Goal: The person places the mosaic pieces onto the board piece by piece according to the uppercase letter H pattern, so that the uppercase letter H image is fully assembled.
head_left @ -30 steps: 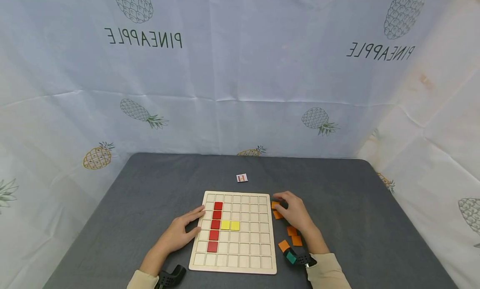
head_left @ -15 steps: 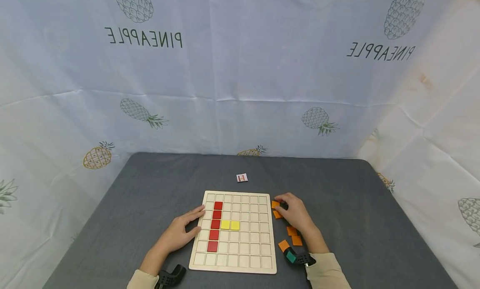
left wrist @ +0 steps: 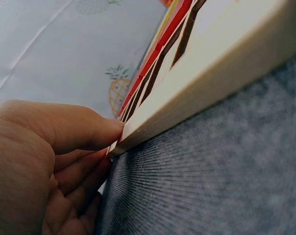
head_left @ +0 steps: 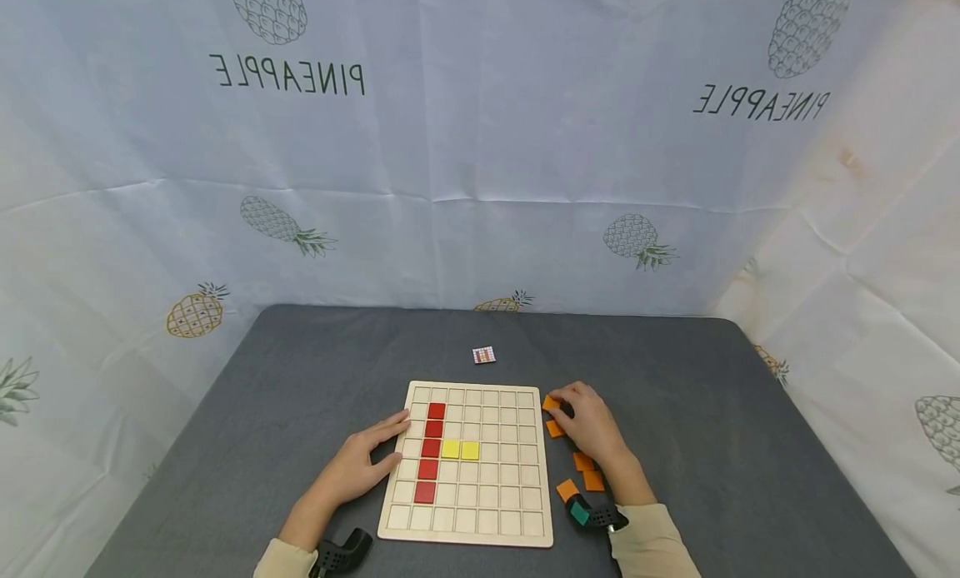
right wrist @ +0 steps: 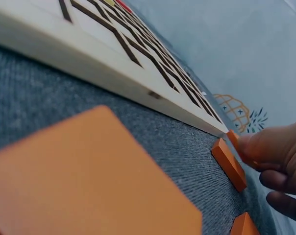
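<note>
A wooden grid board lies on the table, a column of red tiles and two yellow tiles set in its squares. Along its left edge rests my left hand, thumb and fingers extended; the left wrist view has the thumb touching the board's side. Beyond the board's right edge, my right hand pinches an orange square tile between thumb and finger. In the right wrist view that tile is tilted above another orange tile lying on the cloth.
More orange tiles lie right of the board, under and beside the right forearm. A small patterned card sits behind the board. Black wrist mounts are on both wrists. A pineapple-print curtain hangs behind the table.
The orange tile at the right fingertips has shifted slightly away from me, apart from the tile nearest it. My left hand and the board have stayed put.
</note>
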Motion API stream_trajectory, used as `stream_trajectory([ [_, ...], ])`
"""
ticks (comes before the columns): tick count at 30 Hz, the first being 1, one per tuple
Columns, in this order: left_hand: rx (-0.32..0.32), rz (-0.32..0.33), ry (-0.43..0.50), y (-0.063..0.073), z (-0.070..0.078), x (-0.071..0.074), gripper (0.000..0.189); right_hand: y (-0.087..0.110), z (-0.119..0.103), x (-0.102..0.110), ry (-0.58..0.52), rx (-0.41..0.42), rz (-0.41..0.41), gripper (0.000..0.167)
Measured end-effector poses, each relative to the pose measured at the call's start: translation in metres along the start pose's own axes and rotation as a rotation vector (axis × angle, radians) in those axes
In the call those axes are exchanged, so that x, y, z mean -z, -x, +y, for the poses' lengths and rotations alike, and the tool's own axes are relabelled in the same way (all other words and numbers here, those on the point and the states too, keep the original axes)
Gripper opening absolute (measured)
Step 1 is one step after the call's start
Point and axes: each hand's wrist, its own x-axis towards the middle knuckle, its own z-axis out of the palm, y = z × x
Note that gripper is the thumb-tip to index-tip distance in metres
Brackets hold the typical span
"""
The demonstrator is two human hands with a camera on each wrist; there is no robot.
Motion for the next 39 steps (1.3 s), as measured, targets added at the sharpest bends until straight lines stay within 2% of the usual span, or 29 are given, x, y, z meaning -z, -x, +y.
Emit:
stream_trajectory([
  [7, -0.003, -0.002, 0.009, 0.0, -0.001, 0.0, 0.046, -0.001, -0.01, 0.0, 0.025, 0.109, 0.051, 0.024],
  [13, -0.018, 0.001, 0.006, -0.001, -0.003, 0.0, 0.046, -0.001, -0.024, -0.003, 0.011, 0.182, 0.04, 0.028],
  [20, -0.029, 0.001, 0.009, 0.0, -0.004, 0.0, 0.047, -0.006, -0.043, -0.013, 0.012, 0.272, 0.008, 0.024],
  [29, -0.026, -0.001, 0.005, 0.0, -0.004, 0.0, 0.047, -0.016, -0.063, -0.027, 0.01, 0.282, -0.07, 0.022],
  [39, -0.026, 0.006, -0.007, 0.0, -0.003, 0.001, 0.047, -0.019, -0.067, -0.037, 0.048, 0.314, -0.083, 0.018],
])
